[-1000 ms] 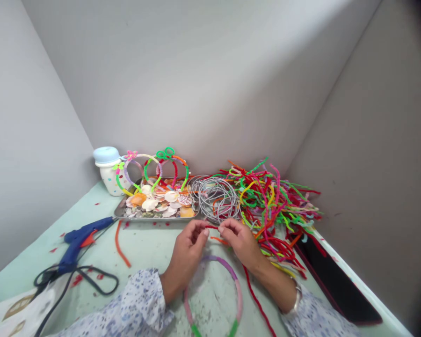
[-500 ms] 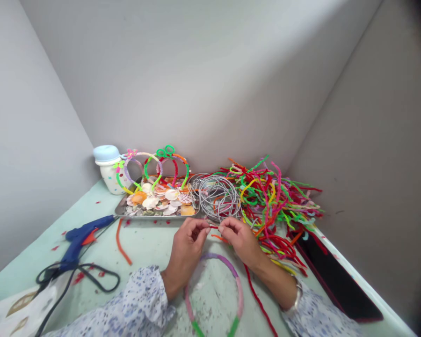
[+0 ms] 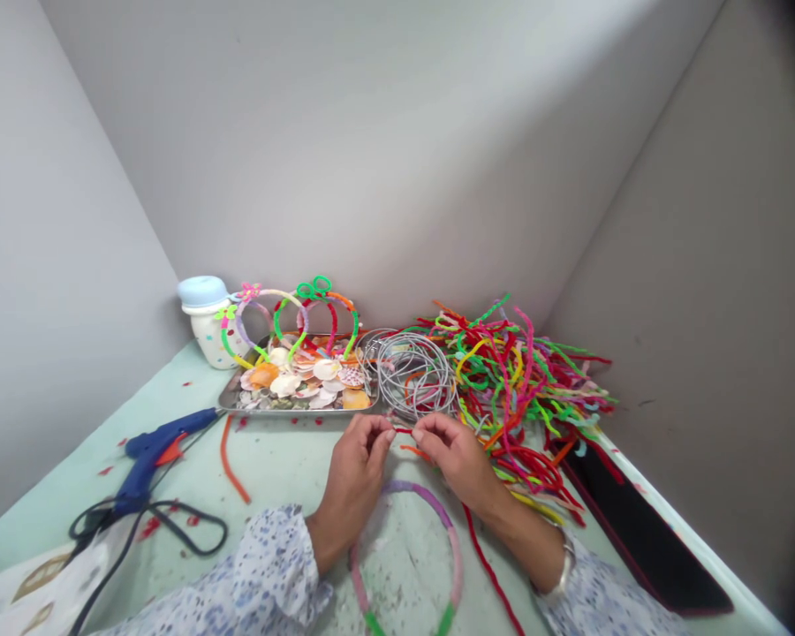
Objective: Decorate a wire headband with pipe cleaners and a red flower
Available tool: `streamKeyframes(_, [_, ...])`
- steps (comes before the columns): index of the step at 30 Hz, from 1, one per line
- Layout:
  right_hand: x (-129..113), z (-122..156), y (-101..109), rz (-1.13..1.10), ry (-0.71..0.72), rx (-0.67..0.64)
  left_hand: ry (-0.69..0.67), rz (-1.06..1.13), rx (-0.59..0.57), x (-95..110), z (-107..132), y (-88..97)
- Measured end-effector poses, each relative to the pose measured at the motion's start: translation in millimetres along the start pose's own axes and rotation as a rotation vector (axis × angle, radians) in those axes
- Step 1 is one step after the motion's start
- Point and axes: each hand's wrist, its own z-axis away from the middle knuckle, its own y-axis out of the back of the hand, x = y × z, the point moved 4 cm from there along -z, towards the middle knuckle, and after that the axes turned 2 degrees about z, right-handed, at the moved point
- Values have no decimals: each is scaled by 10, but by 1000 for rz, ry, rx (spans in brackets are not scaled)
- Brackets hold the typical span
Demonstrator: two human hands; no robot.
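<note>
Between my two hands a short stretch of red pipe cleaner (image 3: pixel 404 431) shows. My left hand (image 3: pixel 354 481) pinches its left end with thumb and fingers. On the other side my right hand (image 3: pixel 460 459) is closed on it in the same way. Just below them lies a headband (image 3: pixel 451 521) wrapped in purple, pink and green. Another red pipe cleaner length (image 3: pixel 487 565) runs down from under my right hand along the table; whether it joins the held piece is hidden.
A metal tray (image 3: pixel 298 411) of shells holds up finished headbands (image 3: pixel 275 296). Beside it are a coil of grey wire (image 3: pixel 414 375) and a heap of coloured pipe cleaners (image 3: pixel 523 380). A blue glue gun (image 3: pixel 149 459) with its cord, a white jar (image 3: pixel 212 331) and a black board (image 3: pixel 649 530) lie around.
Both hands keep their pinch on the red pipe cleaner with hardly any movement. The whole view has shifted very slightly.
</note>
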Motion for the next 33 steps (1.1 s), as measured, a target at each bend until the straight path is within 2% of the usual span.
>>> streamKeyframes(6, [5,3,2,-7,9,9,15,15,34,-30,-11,11])
streamKeyframes(15, [9,-1,3,-7,-1,40,20,40,1,-23,-6,-20])
streamKeyframes(19, [7,-3,1,0,-1,25,24,22,43,3,-5,12])
streamKeyframes(27, [-76,21,-21,98,24,-9,43,82,107,40,-12,47])
streamKeyframes(33, [-97,24,-20,143,57,46,63,108,91,33,3,30])
